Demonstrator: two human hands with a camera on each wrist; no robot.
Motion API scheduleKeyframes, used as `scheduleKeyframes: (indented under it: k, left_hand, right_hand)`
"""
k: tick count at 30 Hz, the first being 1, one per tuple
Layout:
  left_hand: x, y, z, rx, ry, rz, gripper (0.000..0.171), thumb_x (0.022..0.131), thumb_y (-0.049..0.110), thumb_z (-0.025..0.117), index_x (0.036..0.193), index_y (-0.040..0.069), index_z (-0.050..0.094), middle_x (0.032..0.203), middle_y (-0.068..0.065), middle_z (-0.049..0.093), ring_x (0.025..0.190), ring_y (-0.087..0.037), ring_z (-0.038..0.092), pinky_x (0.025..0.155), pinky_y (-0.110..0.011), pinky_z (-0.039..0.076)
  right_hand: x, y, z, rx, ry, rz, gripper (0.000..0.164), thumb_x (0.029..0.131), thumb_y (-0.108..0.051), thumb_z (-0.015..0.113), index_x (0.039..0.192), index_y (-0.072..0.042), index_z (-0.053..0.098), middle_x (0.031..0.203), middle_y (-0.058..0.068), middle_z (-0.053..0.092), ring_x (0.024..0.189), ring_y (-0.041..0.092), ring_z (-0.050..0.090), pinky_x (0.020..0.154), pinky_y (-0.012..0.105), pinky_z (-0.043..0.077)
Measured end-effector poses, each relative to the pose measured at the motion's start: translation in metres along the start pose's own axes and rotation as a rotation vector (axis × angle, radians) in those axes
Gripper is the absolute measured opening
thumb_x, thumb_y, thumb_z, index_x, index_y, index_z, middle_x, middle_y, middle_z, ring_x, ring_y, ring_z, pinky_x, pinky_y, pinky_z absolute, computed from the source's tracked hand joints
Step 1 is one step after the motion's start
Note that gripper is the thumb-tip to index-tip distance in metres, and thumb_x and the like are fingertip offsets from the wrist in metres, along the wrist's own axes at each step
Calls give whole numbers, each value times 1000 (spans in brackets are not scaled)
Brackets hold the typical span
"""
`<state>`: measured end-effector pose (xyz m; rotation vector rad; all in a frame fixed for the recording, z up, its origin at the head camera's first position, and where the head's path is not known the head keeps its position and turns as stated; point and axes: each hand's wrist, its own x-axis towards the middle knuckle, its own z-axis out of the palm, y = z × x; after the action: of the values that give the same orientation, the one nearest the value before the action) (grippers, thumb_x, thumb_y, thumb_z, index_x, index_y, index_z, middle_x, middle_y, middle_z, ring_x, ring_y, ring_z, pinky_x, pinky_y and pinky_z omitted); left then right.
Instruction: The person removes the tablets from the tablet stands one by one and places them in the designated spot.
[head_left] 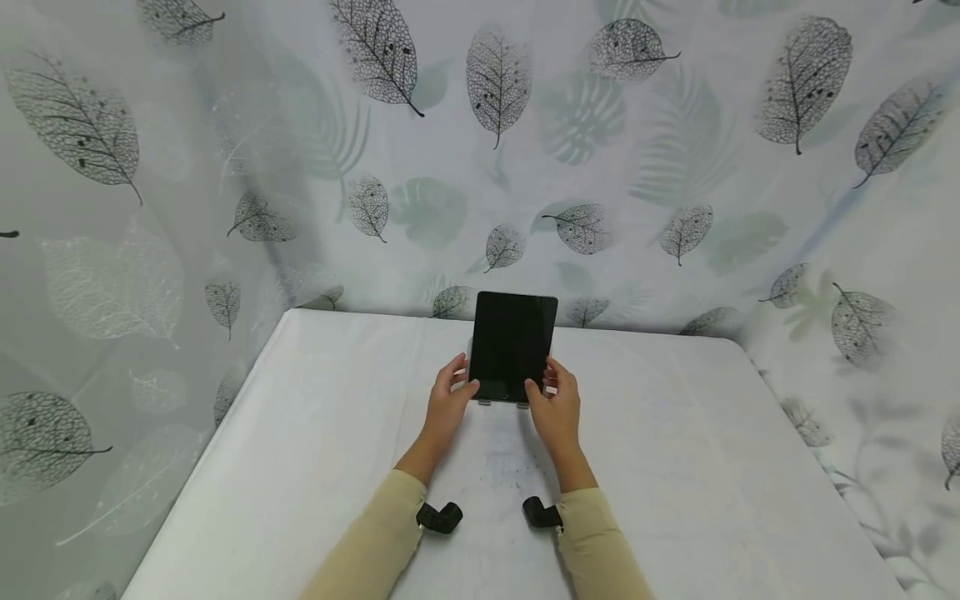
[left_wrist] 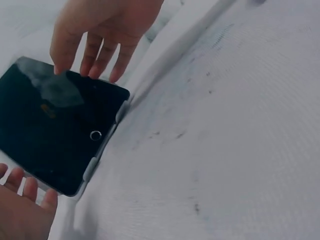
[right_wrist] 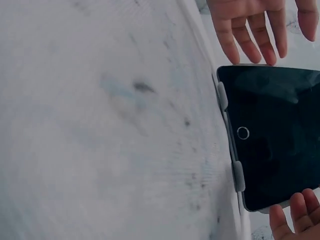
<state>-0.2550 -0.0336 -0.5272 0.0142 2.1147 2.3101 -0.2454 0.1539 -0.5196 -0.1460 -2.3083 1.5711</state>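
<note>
A black tablet (head_left: 513, 346) with a round home button leans upright on a grey stand, two small lips (head_left: 484, 402) of which hook its bottom edge. My left hand (head_left: 447, 400) holds the tablet's left side, its thumb at the lower left corner. On the opposite side my right hand (head_left: 557, 408) holds the right edge, thumb over the lower right corner. The left wrist view has the right hand (left_wrist: 105, 30) above the tablet (left_wrist: 50, 125), fingertips along its edge. In the right wrist view, fingertips of the right hand (right_wrist: 302, 220) touch the lower side. Most of the stand is hidden.
The table has a white cloth (head_left: 315, 467) with faint dark marks in front of the tablet. Leaf-patterned curtains (head_left: 450, 167) enclose the back and both sides. A black wrist camera (head_left: 440, 517) sits at each sleeve cuff.
</note>
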Motion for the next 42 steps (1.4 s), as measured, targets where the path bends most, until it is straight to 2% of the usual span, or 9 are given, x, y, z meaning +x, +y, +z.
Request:
scheduleKeyframes:
  k: [9, 15, 18, 21, 23, 26, 29, 34, 42]
  left_hand:
    - [-3, -9, 6, 43, 40, 27, 53, 101, 14, 59, 152, 10, 47, 149, -11, 47, 136, -30, 45, 107, -43, 45]
    - [0, -21, 10, 41, 98, 82, 48, 99, 12, 61, 146, 9, 54, 141, -11, 51, 128, -27, 48, 99, -27, 47]
    - [2, -27, 12, 35, 144, 139, 46, 97, 8, 64, 142, 7, 58, 133, -13, 56, 123, -28, 53, 95, -18, 49]
    - [3, -31, 15, 90, 223, 200, 41, 94, 6, 68, 135, 7, 66, 123, -13, 62, 115, -26, 61, 91, -16, 53]
    - [2, -33, 18, 132, 282, 227, 37, 92, 4, 70, 129, 8, 70, 116, -11, 66, 110, -24, 64, 91, -22, 56]
    - [3, -35, 21, 167, 363, 262, 33, 90, 1, 71, 122, 6, 74, 110, -11, 69, 103, -24, 68, 88, -27, 60]
    - [6, -38, 24, 173, 416, 289, 29, 88, -2, 72, 116, 5, 77, 106, -12, 72, 98, -23, 70, 83, -25, 61]
    - [10, -43, 26, 157, 451, 328, 29, 86, -6, 73, 111, 5, 79, 103, -11, 74, 93, -23, 71, 77, -19, 59]
    - [9, -43, 24, 112, 439, 369, 30, 84, -9, 73, 108, 7, 81, 101, -12, 75, 91, -25, 71, 76, -17, 58]
  right_hand:
    - [4, 11, 5, 79, 74, 38, 50, 94, -11, 67, 142, -2, 55, 126, 21, 57, 116, 33, 58, 99, 46, 53]
    - [6, 17, 10, 131, 146, 58, 40, 93, -9, 70, 131, -1, 64, 117, 21, 63, 108, 31, 62, 84, 16, 49]
    - [8, 23, 13, 149, 189, 56, 35, 90, -7, 75, 124, 0, 68, 112, 21, 67, 104, 31, 65, 79, 8, 48]
    - [8, 29, 14, 139, 235, 40, 31, 86, -6, 80, 115, 2, 71, 105, 21, 70, 98, 30, 67, 76, 6, 49]
    - [7, 33, 16, 120, 260, 17, 31, 82, -5, 83, 110, 3, 72, 101, 21, 70, 93, 31, 67, 74, 5, 49]
    - [6, 38, 18, 96, 278, 6, 31, 80, -4, 85, 107, 4, 73, 98, 21, 71, 90, 31, 68, 73, 5, 49]
    - [7, 40, 19, 85, 282, 12, 32, 79, -2, 85, 108, 3, 72, 98, 20, 70, 90, 30, 68, 73, 6, 49]
    - [8, 39, 20, 96, 268, 46, 33, 81, 0, 82, 111, 4, 69, 103, 20, 68, 93, 29, 65, 75, 8, 48]
    - [8, 39, 20, 122, 236, 72, 33, 84, 3, 79, 114, 4, 67, 106, 20, 66, 97, 28, 63, 77, 10, 47]
